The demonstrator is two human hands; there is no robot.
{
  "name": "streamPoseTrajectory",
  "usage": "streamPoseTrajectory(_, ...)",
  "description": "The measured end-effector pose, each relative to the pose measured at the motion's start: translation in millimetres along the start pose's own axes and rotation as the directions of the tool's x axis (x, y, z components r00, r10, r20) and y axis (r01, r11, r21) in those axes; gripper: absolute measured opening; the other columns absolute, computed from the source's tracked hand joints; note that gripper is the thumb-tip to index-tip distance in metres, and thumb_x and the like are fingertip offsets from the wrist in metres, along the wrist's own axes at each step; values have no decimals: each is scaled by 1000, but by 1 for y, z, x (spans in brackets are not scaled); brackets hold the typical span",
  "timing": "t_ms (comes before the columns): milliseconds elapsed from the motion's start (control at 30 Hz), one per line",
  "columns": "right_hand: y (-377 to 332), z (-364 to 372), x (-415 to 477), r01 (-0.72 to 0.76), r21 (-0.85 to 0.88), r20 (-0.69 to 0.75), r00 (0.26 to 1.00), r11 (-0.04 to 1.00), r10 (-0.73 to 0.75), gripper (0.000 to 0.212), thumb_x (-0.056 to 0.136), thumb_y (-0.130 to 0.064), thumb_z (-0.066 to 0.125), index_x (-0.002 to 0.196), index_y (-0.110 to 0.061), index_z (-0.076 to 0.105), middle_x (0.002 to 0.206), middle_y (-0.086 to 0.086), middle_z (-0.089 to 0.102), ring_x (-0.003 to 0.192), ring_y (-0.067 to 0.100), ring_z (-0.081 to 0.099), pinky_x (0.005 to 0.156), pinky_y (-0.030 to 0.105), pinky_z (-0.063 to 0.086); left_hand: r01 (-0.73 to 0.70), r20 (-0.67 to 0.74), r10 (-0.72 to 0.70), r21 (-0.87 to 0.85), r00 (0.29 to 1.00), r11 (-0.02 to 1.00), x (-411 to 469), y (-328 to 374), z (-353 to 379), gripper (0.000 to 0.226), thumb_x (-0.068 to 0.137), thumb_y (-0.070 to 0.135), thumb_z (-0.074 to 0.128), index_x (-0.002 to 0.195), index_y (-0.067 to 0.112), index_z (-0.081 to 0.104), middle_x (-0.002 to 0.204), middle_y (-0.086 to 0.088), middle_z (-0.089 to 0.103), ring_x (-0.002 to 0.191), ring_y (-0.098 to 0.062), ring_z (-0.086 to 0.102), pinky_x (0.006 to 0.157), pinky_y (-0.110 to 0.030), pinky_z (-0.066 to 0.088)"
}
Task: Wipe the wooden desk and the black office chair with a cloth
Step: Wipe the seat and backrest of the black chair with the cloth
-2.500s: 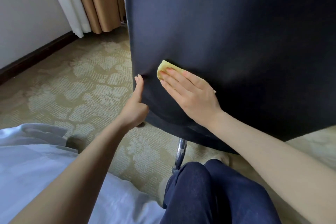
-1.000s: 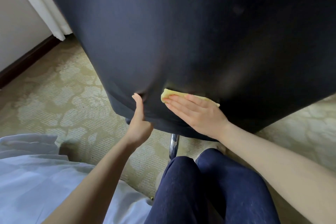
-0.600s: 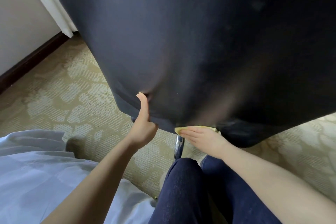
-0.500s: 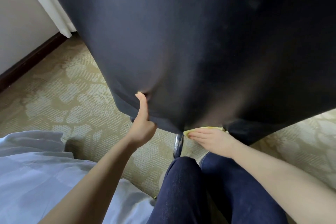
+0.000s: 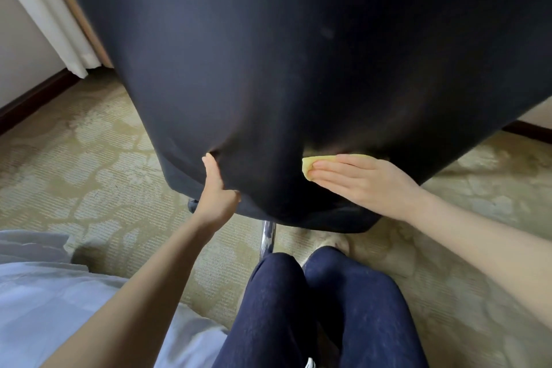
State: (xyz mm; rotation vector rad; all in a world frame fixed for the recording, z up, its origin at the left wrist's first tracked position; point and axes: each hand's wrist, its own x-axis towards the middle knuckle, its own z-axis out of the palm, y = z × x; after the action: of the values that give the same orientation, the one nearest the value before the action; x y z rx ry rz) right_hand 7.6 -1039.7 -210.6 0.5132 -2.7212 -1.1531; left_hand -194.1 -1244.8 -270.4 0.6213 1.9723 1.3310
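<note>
1. The black chair (image 5: pixel 298 69) fills the upper part of the head view; only the back of its backrest shows, a broad smooth dark panel that narrows downward to a rounded lower edge.
2. The chair's covering looks like taut matte fabric or leather; which one cannot be told. It has a faint pale speck high on the right and a small pucker low on the left.
3. The cloth (image 5: pixel 316 163) is pale yellow, thin and folded, pressed flat against the lower part of the chair back, right of the pucker. Only its left corner and top edge show.
4. The right hand (image 5: pixel 364 181) lies flat on the cloth, fingers (image 5: pixel 334 170) straight and close together, pointing left across the chair.
5. The left hand (image 5: pixel 216 188) grips the chair's lower left edge: the thumb lies upright on the back face with its tip at the pucker, and the other fingers are hidden behind the edge.
6. A shiny metal post (image 5: pixel 267 237) comes down below the chair's lower edge.
7. The carpet (image 5: pixel 89 164) under the chair is beige with a ribbed weave and a pale flower pattern.
8. Knees in dark blue jeans (image 5: pixel 322 308) sit below the post.
9. White bedding (image 5: pixel 44 308) lies left of the jeans.
10. A white curtain (image 5: pixel 50 18) hangs left of the chair, above a dark skirting board (image 5: pixel 33 98).
</note>
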Motion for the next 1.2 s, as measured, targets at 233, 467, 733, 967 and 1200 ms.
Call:
streamPoseTrajectory(233,25,-15,-10,-258,58,-276,924,964,264,42,95,-1,54,135,-11,52,141,4,48,132,17,42,113,31,28,-42,12,41,55,999,998,-8,0,30,100,86,-9,47,145,21,-27,154,5,-29,145,-14,-12,117,-30,6)
streamPoseTrajectory(467,-18,37,-26,-300,189,-278,897,935,344,50,91,-5,59,138,-17,49,141,-5,48,128,9,47,102,29,41,-74,-9,78,193,997,978,6,-10,47,107,88,-2,55,138,15,-38,150,3,-38,132,0,-21,108,-18,-3)
streamPoseTrajectory(733,-82,93,-48,-165,309,16,986,937,168,42,97,-2,34,131,-11,57,142,-3,47,128,9,47,105,30,41,-50,-81,73,256,994,966,14,-19,56,113,87,4,58,134,21,-43,151,14,-27,130,-8,5,102,-16,2)
streamPoseTrajectory(967,-119,107,-47,-302,177,320,918,937,235,73,98,-43,25,146,-2,-12,156,11,-16,142,3,-10,106,2,15,-5,-142,50,305,989,952,24,-17,45,112,86,2,58,136,19,-41,154,7,-29,143,-32,3,114,-31,7)
streamPoseTrajectory(1200,-94,72,-56,-99,269,145,987,958,61,49,79,-22,64,128,-18,58,139,-8,46,126,3,48,112,23,28,81,-161,-40,253,986,964,21,2,20,102,82,0,56,146,22,-21,158,-5,3,135,-41,32,106,-55,37)
